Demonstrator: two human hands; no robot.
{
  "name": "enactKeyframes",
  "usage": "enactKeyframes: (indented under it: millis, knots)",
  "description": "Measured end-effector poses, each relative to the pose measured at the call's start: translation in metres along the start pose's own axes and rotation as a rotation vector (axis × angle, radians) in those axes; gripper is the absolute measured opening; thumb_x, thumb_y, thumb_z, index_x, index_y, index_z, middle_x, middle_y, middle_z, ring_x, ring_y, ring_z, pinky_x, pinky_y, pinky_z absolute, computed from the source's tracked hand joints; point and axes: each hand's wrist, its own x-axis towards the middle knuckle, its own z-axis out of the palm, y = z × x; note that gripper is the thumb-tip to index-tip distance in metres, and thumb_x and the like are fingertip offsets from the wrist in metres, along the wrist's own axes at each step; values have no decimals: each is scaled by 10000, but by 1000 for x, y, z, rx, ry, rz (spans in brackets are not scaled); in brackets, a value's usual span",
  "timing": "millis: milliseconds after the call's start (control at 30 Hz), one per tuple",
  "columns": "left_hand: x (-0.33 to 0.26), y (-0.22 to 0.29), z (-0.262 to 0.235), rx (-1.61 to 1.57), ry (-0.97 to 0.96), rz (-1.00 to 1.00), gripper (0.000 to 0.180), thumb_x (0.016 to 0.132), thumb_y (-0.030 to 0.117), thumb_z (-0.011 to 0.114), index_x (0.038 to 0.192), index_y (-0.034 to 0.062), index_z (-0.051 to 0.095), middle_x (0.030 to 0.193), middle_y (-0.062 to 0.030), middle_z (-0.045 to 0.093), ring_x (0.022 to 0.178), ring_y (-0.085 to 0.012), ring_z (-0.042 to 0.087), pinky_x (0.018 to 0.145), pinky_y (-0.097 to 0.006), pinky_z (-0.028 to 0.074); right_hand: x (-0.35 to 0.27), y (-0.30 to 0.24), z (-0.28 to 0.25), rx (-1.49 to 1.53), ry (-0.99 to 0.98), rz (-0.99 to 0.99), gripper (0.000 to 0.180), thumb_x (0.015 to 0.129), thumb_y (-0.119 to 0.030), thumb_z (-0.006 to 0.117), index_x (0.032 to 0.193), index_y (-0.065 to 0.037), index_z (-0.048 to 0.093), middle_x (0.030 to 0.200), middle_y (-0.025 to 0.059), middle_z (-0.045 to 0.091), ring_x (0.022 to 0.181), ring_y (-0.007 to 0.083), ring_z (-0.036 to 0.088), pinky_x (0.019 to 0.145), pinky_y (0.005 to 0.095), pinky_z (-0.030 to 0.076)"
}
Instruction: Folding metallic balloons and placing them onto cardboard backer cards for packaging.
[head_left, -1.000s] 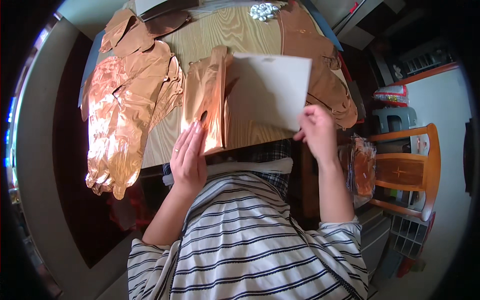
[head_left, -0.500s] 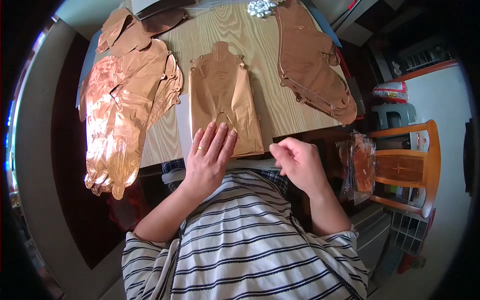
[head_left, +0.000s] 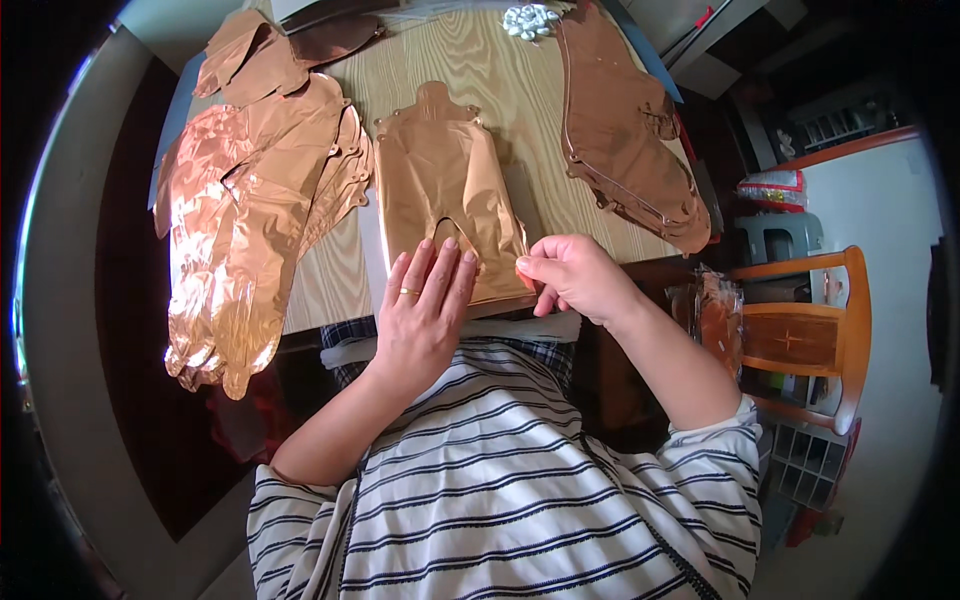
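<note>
A flat, shiny copper-coloured foil balloon lies on the table directly before me, with a rounded tab at its far end and small eyelet tabs at its shoulders. My left hand rests flat on its near part, fingers stretched out and a ring on one of them. At the balloon's near right edge, my right hand is closed in a pinch of thumb and forefinger. A small bit of orange-copper foil edge shows under that thumb. Beneath the balloon, a pale flat sheet sticks out on the left.
A pile of copper foil balloons overhangs the left of the wood-grain table. Another folded stack lies at right. White small pieces sit at the far edge. A wooden chair holding clear-bagged copper foil stands at right.
My right hand has moved up and left from beside the table edge to the balloon's right edge and now pinches it. My left hand stays pressed on the balloon.
</note>
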Motion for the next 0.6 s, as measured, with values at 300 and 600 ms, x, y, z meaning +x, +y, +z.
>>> enactKeyframes:
  millis: [300, 600]
  knots:
    - [1, -4, 3, -15, -10, 20, 464, 922, 121, 629, 1380, 51, 596, 1418, -139, 588, 1341, -342, 526, 1130, -497, 387, 13, -14, 2, -4, -18, 43, 337, 1034, -317, 591, 865, -28, 632, 718, 2, 598, 547, 128, 675, 433, 224, 388]
    - [2, -6, 3, -19, -23, 15, 465, 931, 129, 651, 1386, 54, 591, 1422, -135, 590, 1343, -334, 531, 1139, -507, 380, 14, -8, -2, 103, -80, 108, 354, 1019, -351, 627, 934, -7, 639, 742, 49, 647, 548, 131, 668, 440, 224, 407]
